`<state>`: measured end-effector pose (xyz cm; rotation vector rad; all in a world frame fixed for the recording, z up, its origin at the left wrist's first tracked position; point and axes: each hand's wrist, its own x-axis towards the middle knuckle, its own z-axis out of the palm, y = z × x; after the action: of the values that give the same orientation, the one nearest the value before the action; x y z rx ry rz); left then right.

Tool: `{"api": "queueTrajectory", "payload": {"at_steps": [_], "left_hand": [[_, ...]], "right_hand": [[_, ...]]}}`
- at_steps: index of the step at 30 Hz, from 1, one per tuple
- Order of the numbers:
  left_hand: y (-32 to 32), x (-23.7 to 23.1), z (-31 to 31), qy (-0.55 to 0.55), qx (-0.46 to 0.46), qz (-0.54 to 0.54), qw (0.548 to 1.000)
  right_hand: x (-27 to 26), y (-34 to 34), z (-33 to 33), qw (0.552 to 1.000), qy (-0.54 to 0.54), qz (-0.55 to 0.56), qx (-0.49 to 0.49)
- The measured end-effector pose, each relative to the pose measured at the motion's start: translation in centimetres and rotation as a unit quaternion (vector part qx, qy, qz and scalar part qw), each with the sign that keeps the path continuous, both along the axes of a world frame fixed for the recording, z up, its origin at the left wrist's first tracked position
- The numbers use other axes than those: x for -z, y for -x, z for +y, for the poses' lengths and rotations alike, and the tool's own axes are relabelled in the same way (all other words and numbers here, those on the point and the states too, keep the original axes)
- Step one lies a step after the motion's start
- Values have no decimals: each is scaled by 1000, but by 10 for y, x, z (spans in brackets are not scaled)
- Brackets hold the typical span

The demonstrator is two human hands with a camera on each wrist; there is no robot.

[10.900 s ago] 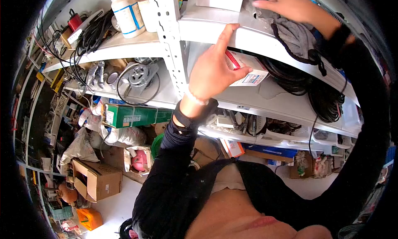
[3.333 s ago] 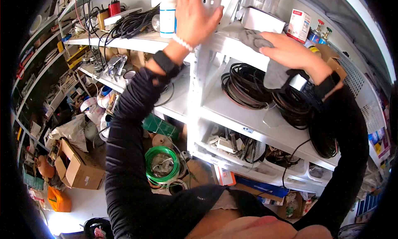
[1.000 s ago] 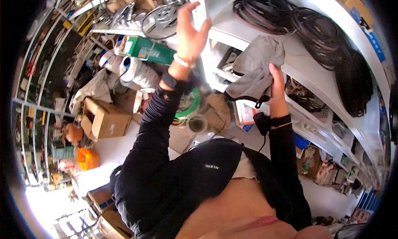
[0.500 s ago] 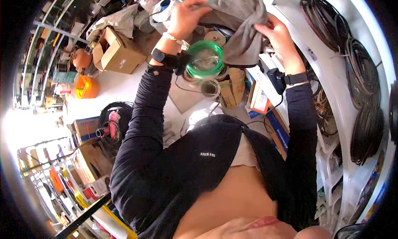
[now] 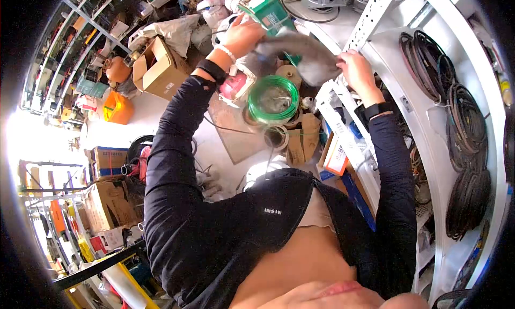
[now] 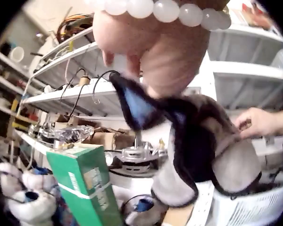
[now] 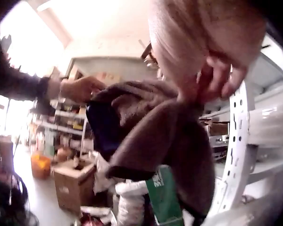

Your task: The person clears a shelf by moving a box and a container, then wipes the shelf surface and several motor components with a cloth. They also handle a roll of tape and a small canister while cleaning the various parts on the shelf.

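A grey cloth item with black edging [image 5: 311, 54] hangs stretched between both hands, blurred in the head view. My left hand [image 5: 242, 36] pinches one end of it. At the other end my right hand [image 5: 358, 72] grips it with fingers and thumb. Seen from the left wrist, the cloth [image 6: 236, 165] droops in rounded flaps and shows a dark and blue inside near the left hand [image 6: 155, 52]. In the right wrist view two long flaps of the cloth [image 7: 146, 136] dangle below the right hand [image 7: 207, 56].
White shelving with a perforated post [image 5: 370, 19] and black cable coils [image 5: 464, 118] stands on the right. Below the hands lie a green hose coil [image 5: 273, 99] and an orange-and-white box [image 5: 337, 156]. A green box [image 5: 265, 11] and an open carton [image 5: 161, 68] are farther left.
The grey cloth has come off the upper shelf and is now held in both hands, spread wider than half a second ago. The view has turned down and left from the shelves.
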<state>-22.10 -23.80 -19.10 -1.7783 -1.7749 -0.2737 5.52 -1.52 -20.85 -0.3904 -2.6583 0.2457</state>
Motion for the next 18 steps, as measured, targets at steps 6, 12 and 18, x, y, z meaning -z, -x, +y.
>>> {"api": "queueTrajectory", "payload": {"at_steps": [6,12,18], "left_hand": [[0,-16,9,-73,-18,6,997],[-14,-39,39,-102,-5,-308,946],[-83,-125,74,-127,116,-445,879]], "right_hand": [[-17,-2,-2,998,-17,60,26],[-49,-24,0,994,35,60,79],[-99,-34,-14,967,32,242,70]]}}
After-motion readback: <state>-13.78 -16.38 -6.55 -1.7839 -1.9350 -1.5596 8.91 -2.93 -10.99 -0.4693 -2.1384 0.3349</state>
